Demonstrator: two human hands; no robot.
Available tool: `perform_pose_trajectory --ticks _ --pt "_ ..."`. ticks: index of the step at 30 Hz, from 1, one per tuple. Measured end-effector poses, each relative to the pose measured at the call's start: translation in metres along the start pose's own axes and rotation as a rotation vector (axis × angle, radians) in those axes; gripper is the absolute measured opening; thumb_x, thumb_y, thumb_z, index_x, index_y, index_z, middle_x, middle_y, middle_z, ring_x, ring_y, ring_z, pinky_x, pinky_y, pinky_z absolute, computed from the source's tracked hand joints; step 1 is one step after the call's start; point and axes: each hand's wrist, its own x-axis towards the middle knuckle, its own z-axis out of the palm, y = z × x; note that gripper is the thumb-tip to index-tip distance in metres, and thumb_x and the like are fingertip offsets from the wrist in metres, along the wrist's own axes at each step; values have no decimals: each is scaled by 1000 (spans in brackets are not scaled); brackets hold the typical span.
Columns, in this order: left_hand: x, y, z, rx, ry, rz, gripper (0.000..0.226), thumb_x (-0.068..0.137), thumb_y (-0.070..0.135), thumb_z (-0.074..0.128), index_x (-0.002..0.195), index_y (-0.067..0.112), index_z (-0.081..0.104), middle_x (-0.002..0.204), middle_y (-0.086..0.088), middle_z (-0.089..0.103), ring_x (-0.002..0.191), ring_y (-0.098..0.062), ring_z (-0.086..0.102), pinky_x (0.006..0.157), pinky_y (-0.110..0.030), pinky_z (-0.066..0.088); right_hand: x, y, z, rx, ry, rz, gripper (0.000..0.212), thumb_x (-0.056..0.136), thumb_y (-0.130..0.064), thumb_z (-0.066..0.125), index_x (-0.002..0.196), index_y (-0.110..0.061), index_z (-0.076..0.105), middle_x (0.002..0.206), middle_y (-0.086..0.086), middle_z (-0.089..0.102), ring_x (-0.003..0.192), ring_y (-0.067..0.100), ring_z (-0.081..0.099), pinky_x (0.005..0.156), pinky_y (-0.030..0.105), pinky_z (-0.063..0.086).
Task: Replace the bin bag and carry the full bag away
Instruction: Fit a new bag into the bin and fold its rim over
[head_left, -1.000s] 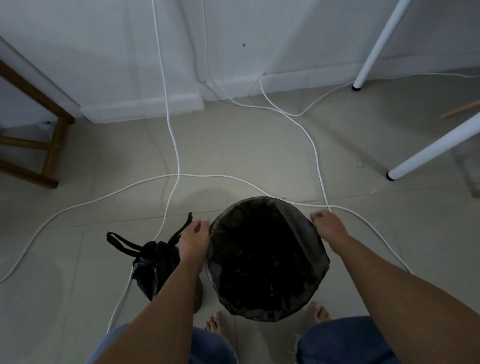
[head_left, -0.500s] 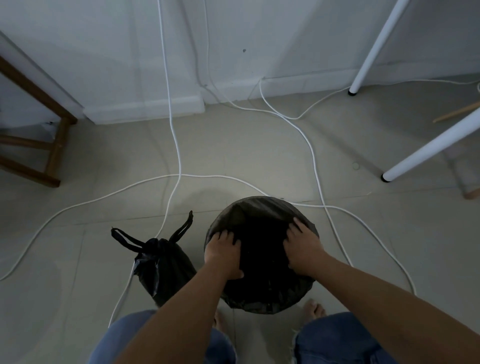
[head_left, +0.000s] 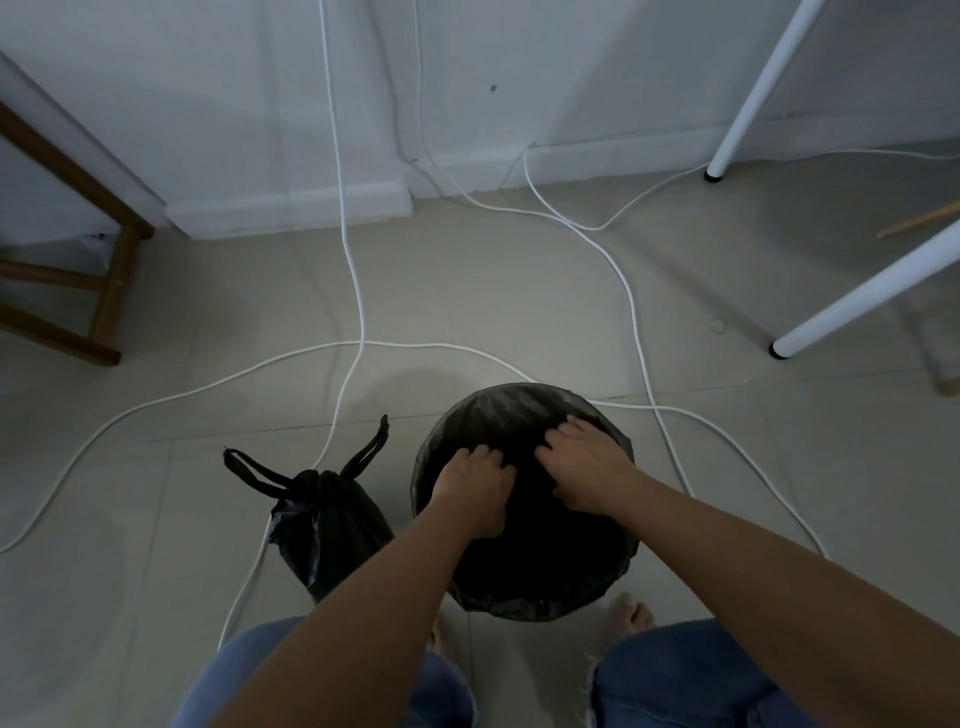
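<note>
A round bin (head_left: 613, 587) stands on the floor just in front of my feet, lined with a fresh black bag (head_left: 498, 410) folded over its rim. Both my hands are inside the bin's mouth. My left hand (head_left: 475, 493) presses down on the liner at the left, fingers bent downward. My right hand (head_left: 589, 470) presses the liner at the right with fingers spread. The full black bag (head_left: 332, 525), tied shut with its drawstring loops sticking up, sits on the floor to the left of the bin, apart from both hands.
White cables (head_left: 358, 291) snake across the tiled floor around the bin and under the full bag. Two white table legs (head_left: 857, 296) stand at the right, a wooden stool frame (head_left: 111, 280) at the left. The wall and skirting run behind.
My hands left the bin's rim and moved inside its mouth, now pressing the liner down. The full bag has not moved.
</note>
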Motion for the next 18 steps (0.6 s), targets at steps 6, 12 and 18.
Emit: perform_pose_trajectory --ticks 6,12,18 --pt "26 -17 -8 -439 -20 -186 87 82 32 65 153 11 17 155 -13 27 138 -34 33 112 -44 35 11 5 -4 -92 27 19 67 87 -27 51 146 -4 30 156 15 23 146 29 17 120 40 -2" --pt "21 -17 -6 -351 -34 -135 50 84 42 58 126 16 54 132 -12 57 122 -33 51 101 -45 46 3 -1 5 -147 -94 3 59 93 -31 39 145 -6 35 157 19 21 148 31 11 118 46 -10" --pt "-6 5 31 -44 -507 -164 102 72 86 33 154 26 20 161 -8 18 149 -33 10 120 -53 -4 -23 -2 28 -404 -460 76 92 82 -76 29 153 -19 17 161 15 7 149 31 -5 114 51 -23"
